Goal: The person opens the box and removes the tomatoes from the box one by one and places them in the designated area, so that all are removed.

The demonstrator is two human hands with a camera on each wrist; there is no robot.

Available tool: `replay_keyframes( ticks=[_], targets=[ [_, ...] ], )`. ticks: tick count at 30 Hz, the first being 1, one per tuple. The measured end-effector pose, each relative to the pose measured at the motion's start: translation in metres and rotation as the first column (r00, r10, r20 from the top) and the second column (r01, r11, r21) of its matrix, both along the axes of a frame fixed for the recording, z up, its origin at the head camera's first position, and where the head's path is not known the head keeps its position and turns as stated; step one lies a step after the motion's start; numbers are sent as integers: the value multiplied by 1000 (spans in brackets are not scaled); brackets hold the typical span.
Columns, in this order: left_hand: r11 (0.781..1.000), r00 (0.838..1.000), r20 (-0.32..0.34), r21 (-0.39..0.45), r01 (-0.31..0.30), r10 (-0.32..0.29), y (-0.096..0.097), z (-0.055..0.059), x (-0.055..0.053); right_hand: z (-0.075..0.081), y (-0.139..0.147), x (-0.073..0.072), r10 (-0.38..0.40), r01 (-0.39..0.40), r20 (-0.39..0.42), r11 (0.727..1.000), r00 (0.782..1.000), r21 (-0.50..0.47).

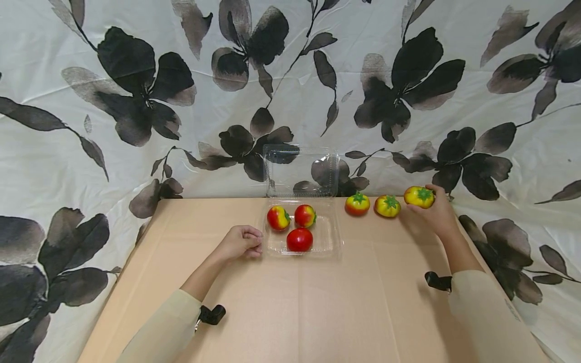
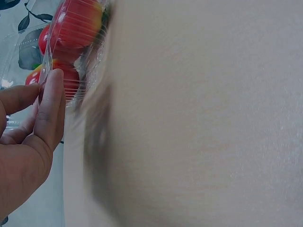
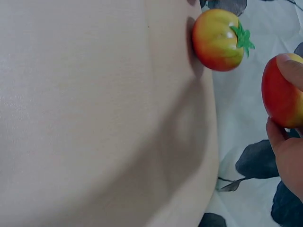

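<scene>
My left hand (image 1: 239,243) pinches the left rim of a clear plastic clamshell container (image 1: 328,237) between thumb and fingers. The container's hinged lid (image 1: 301,174) stands raised at the back. Inside lie two red-and-yellow tomatoes, one at left (image 1: 278,218) and one at right (image 1: 305,216), with a red tomato (image 1: 299,240) in front of them. At the table's far right, my right hand (image 1: 439,212) grips a yellow-and-red tomato (image 1: 419,196) with a green star-shaped calyx. In the right wrist view, that tomato (image 3: 279,94) shows its red side between thumb and fingers.
Two more tomatoes sit between the container and my right hand, a red-yellow one (image 1: 357,204) and a yellower one (image 1: 387,206), near the back edge of the light brown table (image 1: 290,312). White cloth with dark flowers (image 1: 317,101) hangs behind and beside the table.
</scene>
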State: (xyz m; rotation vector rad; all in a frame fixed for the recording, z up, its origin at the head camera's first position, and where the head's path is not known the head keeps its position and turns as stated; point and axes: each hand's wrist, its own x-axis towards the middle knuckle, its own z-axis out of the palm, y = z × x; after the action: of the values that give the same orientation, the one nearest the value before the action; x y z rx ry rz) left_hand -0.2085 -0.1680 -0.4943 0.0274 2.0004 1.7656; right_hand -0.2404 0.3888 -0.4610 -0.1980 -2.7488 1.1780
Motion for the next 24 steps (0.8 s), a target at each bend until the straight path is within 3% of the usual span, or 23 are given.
replay_keyframes(
  ticks=[9, 18, 24],
  targets=[
    [1000, 1000, 6, -14, -11, 11, 1, 2, 1, -11, 10, -5, -84, 93, 119, 993, 989, -74],
    [1000, 1000, 11, -25, -7, 7, 1, 2, 1, -29, 17, -13, -147, 165, 237, 984, 960, -60],
    [999, 1000, 20, -34, -19, 20, 3, 4, 1, -37, 17, -15, -184, 205, 270, 977, 945, -51]
  ],
)
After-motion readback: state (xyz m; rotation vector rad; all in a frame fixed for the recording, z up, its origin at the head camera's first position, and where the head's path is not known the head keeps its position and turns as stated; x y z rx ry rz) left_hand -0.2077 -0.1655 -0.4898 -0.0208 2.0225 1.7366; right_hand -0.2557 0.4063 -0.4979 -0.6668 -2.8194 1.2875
